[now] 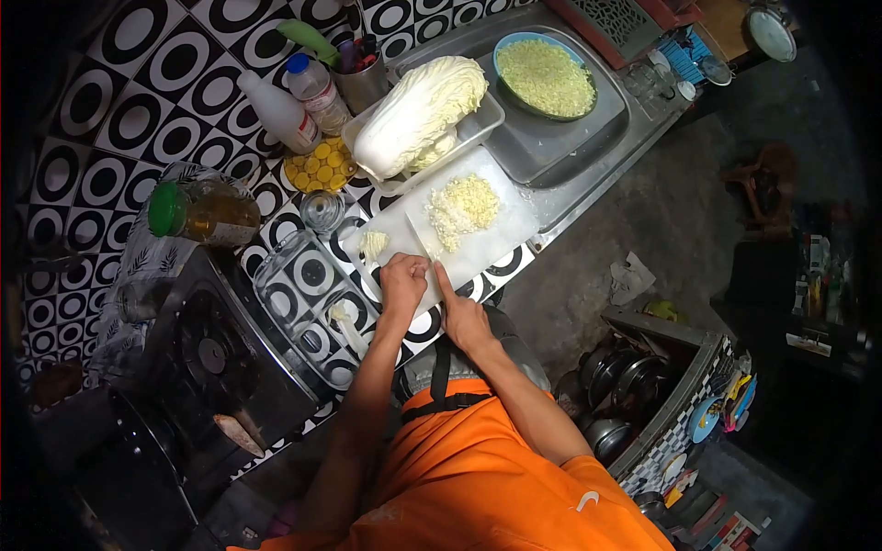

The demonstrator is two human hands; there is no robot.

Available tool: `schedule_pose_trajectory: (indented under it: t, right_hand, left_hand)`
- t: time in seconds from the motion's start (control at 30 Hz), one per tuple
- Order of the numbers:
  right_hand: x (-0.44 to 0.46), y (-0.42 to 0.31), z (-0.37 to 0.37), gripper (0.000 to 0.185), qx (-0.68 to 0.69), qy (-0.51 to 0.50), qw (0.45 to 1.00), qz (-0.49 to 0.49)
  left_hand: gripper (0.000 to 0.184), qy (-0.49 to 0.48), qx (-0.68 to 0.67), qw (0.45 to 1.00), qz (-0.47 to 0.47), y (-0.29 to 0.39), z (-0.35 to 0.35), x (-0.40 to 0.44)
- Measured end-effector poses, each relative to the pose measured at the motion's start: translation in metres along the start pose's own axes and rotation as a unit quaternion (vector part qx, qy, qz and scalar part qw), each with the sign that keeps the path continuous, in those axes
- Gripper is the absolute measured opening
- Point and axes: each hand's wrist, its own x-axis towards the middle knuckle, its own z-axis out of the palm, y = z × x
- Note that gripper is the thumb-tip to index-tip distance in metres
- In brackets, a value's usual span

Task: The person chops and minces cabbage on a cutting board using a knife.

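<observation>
A white cutting board carries a heap of finely chopped cabbage and, at its left, a small pale piece of cabbage. Near the board's front edge my left hand is closed, its fingers curled down; whatever they hold is hidden. Just right of it, my right hand is closed with the index finger stretched forward along what looks like a thin knife. The knife points up and left across the board, beside the heap. The handle is hidden under my hand.
Whole cabbage fills a clear tub behind the board. A bowl of chopped cabbage stands on the sink's metal surface. Bottles, a lidded jar, a clear tray and a stove are leftward.
</observation>
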Motion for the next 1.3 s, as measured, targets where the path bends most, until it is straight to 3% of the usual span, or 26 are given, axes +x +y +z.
schedule_pose_trajectory:
  t: [0.1, 0.33, 0.93, 1.13, 1.3]
  right_hand:
    - [0.009, -0.011, -0.014, 0.094, -0.013, -0.006, 1.0, -0.003]
    - [-0.002, -0.003, -0.003, 0.088, -0.016, -0.025, 0.999, 0.029]
    - [-0.006, -0.011, -0.009, 0.089, 0.013, -0.008, 1.0, -0.004]
    - [0.003, -0.006, -0.006, 0.088, 0.018, -0.027, 0.999, 0.014]
    - [-0.005, -0.008, -0.007, 0.091, 0.009, -0.022, 1.0, 0.016]
  left_hand:
    - [0.009, 0.005, 0.015, 1.0, -0.016, 0.002, -0.001, 0.0]
    - [0.01, -0.015, 0.006, 1.0, -0.017, 0.002, -0.002, 0.001]
    - [0.008, 0.032, 0.027, 0.999, -0.028, 0.006, 0.002, -0.003]
    - [0.012, -0.028, 0.06, 0.997, -0.03, 0.007, -0.001, -0.002]
    - [0.012, 0.027, 0.023, 0.999, -0.02, 0.002, 0.005, 0.0]
